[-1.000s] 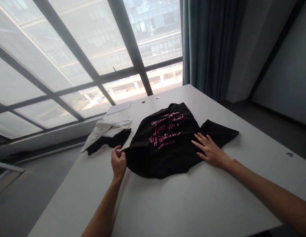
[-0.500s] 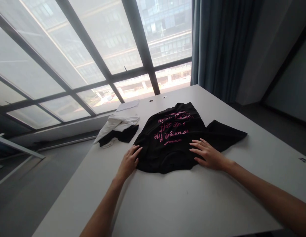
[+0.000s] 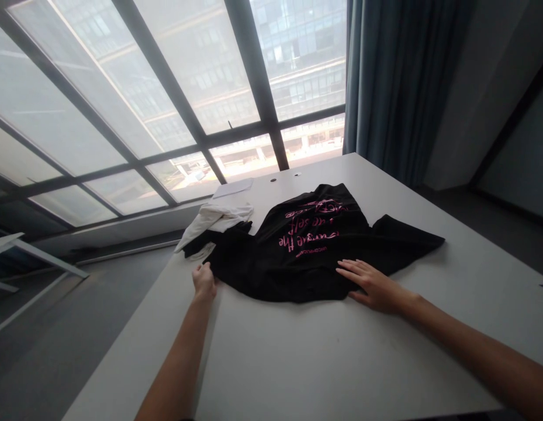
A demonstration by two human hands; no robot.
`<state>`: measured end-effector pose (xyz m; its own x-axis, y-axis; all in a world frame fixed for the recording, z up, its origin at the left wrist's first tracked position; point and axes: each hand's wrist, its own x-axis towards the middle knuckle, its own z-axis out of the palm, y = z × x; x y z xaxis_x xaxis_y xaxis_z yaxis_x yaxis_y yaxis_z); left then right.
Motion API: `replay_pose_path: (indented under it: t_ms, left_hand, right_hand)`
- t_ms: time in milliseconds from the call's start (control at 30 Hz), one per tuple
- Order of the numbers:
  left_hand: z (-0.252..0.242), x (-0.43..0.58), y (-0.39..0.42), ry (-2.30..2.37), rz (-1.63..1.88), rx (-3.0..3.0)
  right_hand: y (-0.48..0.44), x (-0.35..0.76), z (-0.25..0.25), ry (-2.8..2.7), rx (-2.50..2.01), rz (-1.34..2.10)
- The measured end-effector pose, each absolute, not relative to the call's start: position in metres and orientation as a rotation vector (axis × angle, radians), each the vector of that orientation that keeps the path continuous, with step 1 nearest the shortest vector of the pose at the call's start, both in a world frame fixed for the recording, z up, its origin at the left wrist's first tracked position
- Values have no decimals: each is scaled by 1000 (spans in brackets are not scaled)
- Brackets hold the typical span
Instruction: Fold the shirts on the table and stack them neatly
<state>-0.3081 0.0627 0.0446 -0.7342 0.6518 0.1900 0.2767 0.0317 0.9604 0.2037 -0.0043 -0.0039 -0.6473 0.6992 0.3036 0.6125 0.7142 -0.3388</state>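
A black T-shirt (image 3: 271, 272) with pink lettering lies spread on the white table (image 3: 271, 356), its neck side toward me. My left hand (image 3: 204, 280) is closed on the tip of its left sleeve, which is stretched out to the left. Flat on the shirt near the right of the collar rests my right hand (image 3: 372, 286), fingers extended and slightly apart. The other sleeve reaches out to the right, a little rumpled.
White and black clothes (image 3: 216, 219) lie in a heap at the table's left edge, close to the stretched sleeve. Behind them is a flat white sheet (image 3: 233, 187). A blue curtain (image 3: 398, 88) and large windows stand beyond the table.
My left hand has gone from lying open on the shirt's left side to gripping the sleeve, now drawn out leftward. My right hand stays on the shirt.
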Motion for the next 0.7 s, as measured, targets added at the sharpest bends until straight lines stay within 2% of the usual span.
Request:
replay_pose_path:
  t_ms: [67, 133, 267, 467, 700]
  left_hand:
    - [41, -301, 56, 2130, 1793, 1048]
    - [38, -287, 50, 2201, 1682, 1440]
    - [39, -248, 42, 1818, 1029, 2273]
    - [40, -189, 19, 1188, 474, 2532]
    - [35, -185, 3, 1035, 354, 2539]
  right_hand:
    - [-3, 203, -5, -2475, -991, 236]
    - [-3, 203, -4, -2460, -958, 197]
    - [-6, 205, 3, -2449, -955, 164]
    - [-12, 194, 9, -2370, -1174, 162]
    - [-20, 175, 6, -2342, -1291, 171]
